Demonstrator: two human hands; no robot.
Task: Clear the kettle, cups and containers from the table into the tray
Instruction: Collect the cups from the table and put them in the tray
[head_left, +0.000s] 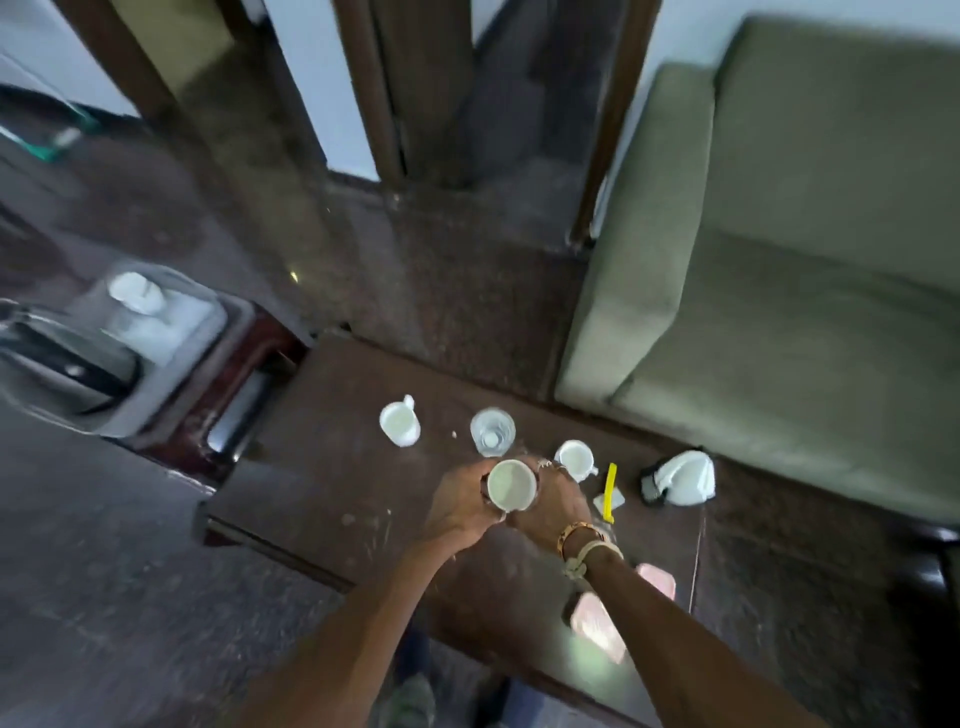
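Grip: left hand (457, 501) and right hand (550, 506) wrapped round one white cup (511, 484) over the counter (322, 467). Cup-clearing step, likely; next needs a level carry to tray (156, 410), ten o'clock.

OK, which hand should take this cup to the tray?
Probably the left hand. It and the right hand both grip the cup, but the tray lies off to the left. The right hand is nearer the second cup and could take that next.
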